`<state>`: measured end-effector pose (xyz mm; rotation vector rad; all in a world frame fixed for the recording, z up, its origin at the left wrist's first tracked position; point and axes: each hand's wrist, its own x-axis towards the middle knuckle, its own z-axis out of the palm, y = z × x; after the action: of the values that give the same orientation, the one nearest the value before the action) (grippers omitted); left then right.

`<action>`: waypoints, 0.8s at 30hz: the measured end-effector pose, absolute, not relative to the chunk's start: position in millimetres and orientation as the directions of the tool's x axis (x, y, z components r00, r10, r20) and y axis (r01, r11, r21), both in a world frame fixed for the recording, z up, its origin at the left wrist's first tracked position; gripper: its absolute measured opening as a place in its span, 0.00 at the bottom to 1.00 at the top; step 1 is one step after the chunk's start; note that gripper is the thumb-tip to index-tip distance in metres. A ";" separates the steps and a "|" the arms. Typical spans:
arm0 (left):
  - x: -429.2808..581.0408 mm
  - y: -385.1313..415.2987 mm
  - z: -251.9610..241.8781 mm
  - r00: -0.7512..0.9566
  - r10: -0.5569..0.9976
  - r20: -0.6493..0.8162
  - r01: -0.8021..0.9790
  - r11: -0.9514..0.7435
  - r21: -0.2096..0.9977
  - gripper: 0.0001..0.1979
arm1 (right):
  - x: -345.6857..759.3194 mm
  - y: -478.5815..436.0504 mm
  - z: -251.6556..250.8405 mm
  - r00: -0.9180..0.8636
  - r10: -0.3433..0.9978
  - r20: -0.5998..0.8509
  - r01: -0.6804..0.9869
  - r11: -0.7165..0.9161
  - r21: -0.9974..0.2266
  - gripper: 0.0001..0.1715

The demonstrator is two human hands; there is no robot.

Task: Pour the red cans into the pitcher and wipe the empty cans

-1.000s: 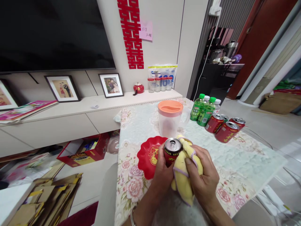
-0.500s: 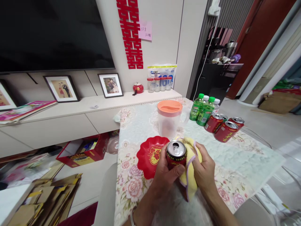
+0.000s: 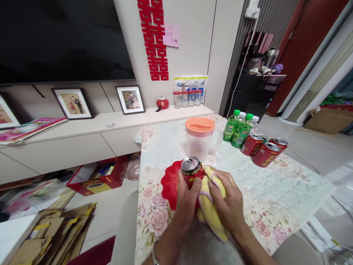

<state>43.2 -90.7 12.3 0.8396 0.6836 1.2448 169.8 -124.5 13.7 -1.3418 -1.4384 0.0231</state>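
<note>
My left hand (image 3: 187,198) is wrapped round a red drink can (image 3: 192,172), its opened silver top tilted up. In my right hand (image 3: 228,198) is a yellow cloth (image 3: 211,209) with a purple edge, pressed against the can's right side. Both hands are above the near part of the table, and partly cover a red scalloped plate (image 3: 169,184). Behind the can stands a clear plastic pitcher (image 3: 198,145) with an orange lid.
Several red cans (image 3: 266,154) and green-capped bottles (image 3: 241,134) stand on the right of the flowered tablecloth (image 3: 289,184). A cabinet (image 3: 96,130) with framed photos runs behind; cardboard (image 3: 63,232) lies on the floor at left.
Both hands have moved left with the can and cloth, so the can now covers more of the plate. The cloth hangs in a different fold.
</note>
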 end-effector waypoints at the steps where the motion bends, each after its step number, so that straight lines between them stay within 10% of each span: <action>1: 42.2 -90.9 12.3 0.198 0.980 -0.005 -0.507 0.106 0.856 0.32 | 169.0 -126.3 14.7 0.249 0.691 0.679 0.686 0.369 -0.627 0.19; 13: 46.5 -99.3 20.3 0.377 0.914 0.148 -0.557 0.096 0.825 0.32 | 183.2 -134.0 17.0 0.374 0.514 0.772 0.678 0.416 -0.606 0.17; 24: 48.8 -100.2 19.9 0.307 0.946 0.105 -0.536 0.081 0.841 0.37 | 188.0 -119.6 7.8 0.480 0.695 0.535 0.544 0.243 -0.803 0.16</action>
<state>48.8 -100.2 19.9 0.9312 0.5497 1.1946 188.0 -119.6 7.8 -1.4166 -1.1716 0.1446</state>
